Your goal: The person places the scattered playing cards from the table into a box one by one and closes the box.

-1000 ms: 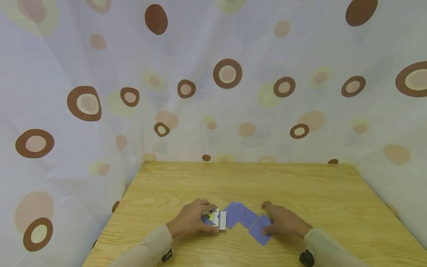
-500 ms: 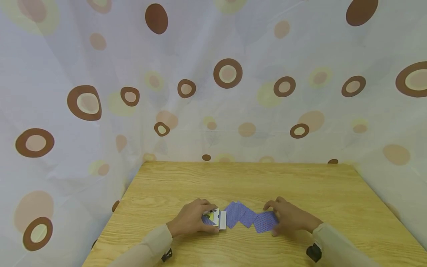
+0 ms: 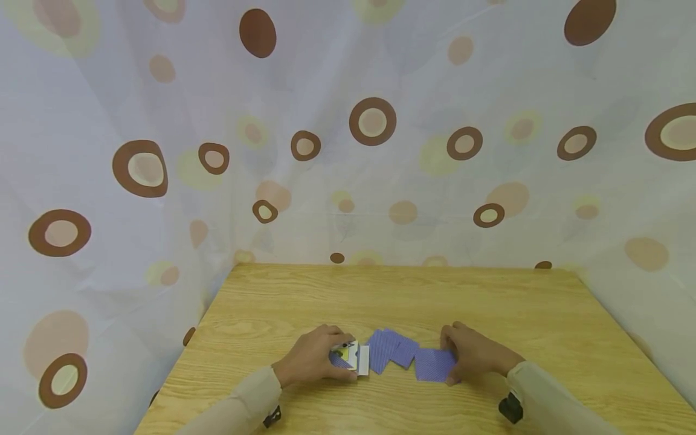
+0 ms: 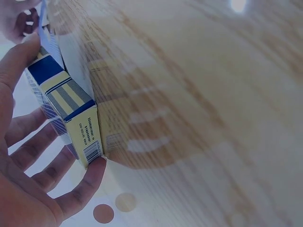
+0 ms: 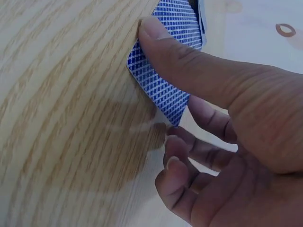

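My left hand [image 3: 307, 357] grips a playing-card box [image 3: 346, 356] lying on the table, thumb along the near side and fingers along the far side. An ace shows on its printed face, and its white flap [image 3: 364, 361] sticks out to the right. The left wrist view shows the box's cream end with a barcode [image 4: 93, 150]. My right hand [image 3: 481, 355] holds a blue-backed playing card [image 3: 432, 365] by its right end, thumb near and fingers far. Between the hands, more blue-backed playing cards [image 3: 383, 350] lie face down, overlapping.
The wooden table [image 3: 304, 296] runs back to a white curtain [image 3: 321, 72] with brown and beige circles. That curtain also lines the left and right sides. Dark wrist cameras [image 3: 511, 408] sit under both sleeves.
My right hand has moved right, and the playing card at it has turned from a slant to nearly level, sliding right and parting from the overlapping cards. My left hand stays on the box.
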A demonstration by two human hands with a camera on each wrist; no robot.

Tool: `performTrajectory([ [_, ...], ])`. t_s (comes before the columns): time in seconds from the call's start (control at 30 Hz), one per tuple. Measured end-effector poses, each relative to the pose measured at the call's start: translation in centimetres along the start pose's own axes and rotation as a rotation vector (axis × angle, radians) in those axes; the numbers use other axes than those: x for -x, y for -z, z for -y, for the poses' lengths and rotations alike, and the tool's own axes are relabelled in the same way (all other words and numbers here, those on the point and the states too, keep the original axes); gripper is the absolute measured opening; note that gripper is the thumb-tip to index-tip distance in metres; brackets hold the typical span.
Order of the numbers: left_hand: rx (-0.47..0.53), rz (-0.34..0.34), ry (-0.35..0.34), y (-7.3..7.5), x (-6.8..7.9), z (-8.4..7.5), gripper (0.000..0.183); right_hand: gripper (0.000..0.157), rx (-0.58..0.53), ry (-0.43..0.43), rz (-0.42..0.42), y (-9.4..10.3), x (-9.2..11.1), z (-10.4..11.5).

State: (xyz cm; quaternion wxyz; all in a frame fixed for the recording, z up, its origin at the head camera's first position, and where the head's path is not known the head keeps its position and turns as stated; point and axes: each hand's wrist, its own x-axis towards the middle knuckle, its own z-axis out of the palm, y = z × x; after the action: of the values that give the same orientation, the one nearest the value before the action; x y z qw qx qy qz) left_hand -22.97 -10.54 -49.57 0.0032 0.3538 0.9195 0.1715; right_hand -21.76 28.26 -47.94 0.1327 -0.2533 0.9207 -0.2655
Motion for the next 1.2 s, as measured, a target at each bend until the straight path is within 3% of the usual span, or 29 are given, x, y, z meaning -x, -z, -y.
performTrajectory([
  [0.47, 0.003, 0.012, 0.011, -0.2, 0.0, -0.1, 0.079, 0.032, -0.085, 0.086, -0.096, -0.1, -0.1, -0.6],
  [0.7, 0.004, 0.004, 0.006, -0.2, -0.1, -0.1, 0.079, 0.051, -0.052, 0.035, -0.059, -0.4, 0.0, -0.8],
  [1.2, 0.014, 0.008, 0.009, -0.2, -0.1, 0.0, 0.079, 0.067, 0.080, 0.034, -0.069, -0.2, 0.4, -1.1],
])
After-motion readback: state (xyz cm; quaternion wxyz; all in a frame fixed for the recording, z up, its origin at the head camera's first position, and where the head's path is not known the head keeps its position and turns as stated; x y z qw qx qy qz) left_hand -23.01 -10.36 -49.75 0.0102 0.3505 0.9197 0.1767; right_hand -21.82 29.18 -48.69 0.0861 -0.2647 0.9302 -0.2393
